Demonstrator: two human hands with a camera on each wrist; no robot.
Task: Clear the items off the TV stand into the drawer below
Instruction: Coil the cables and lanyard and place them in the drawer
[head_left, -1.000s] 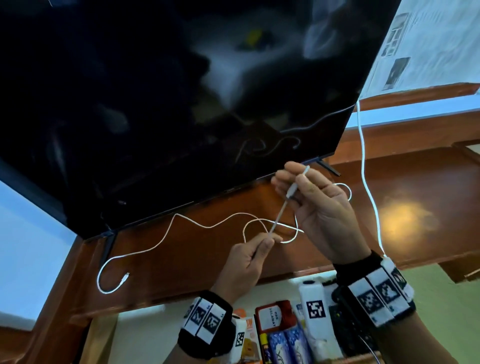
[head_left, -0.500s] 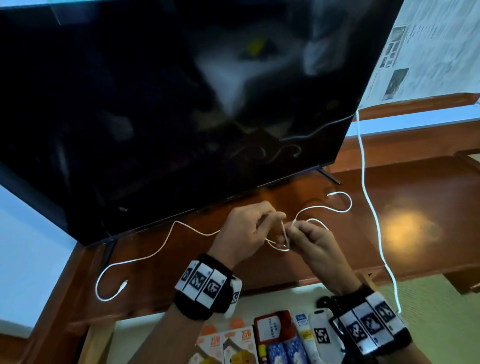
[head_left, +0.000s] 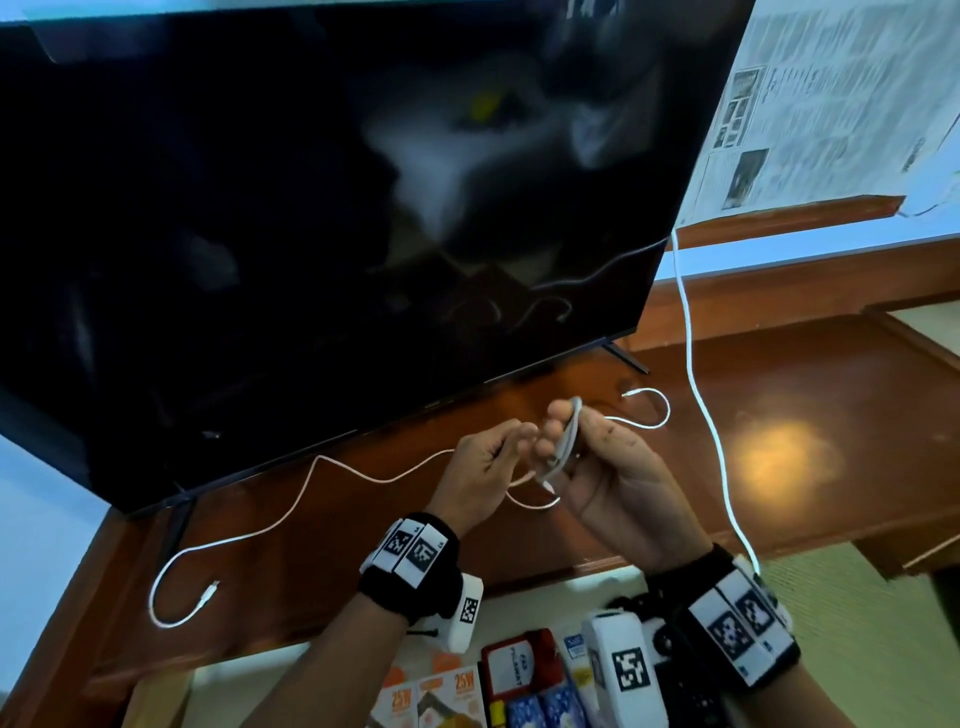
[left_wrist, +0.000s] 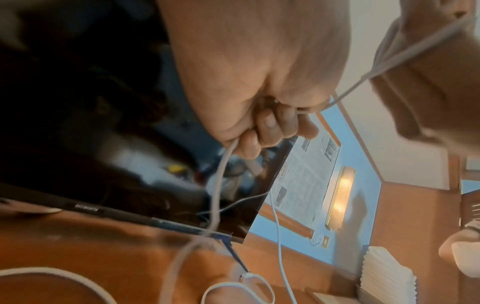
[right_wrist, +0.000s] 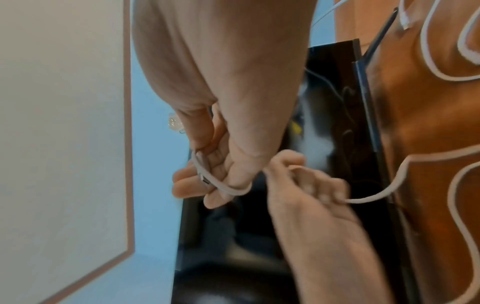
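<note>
A long white cable (head_left: 311, 470) lies across the wooden TV stand (head_left: 363, 551), its left plug (head_left: 209, 592) near the stand's front left. My right hand (head_left: 566, 439) holds a few loops of this cable wound over its fingers (right_wrist: 207, 181), palm turned up. Just to the left, my left hand (head_left: 519, 441) pinches the strand (left_wrist: 272, 123) that leads into those loops. The cable's other end (head_left: 629, 395) curls on the stand behind my right hand. Both hands hover over the stand's front edge, above the open drawer (head_left: 244, 686).
A big black TV (head_left: 337, 208) stands on thin feet at the back of the stand. A second white cord (head_left: 693, 374) hangs from the TV's right side down to my right wrist. The drawer holds orange boxes (head_left: 431, 701), a red case (head_left: 514, 667) and other small packs.
My right hand came down from its raised position and met the left one over the stand's front. The cable, stretched between them before, now sits in loops on my right fingers.
</note>
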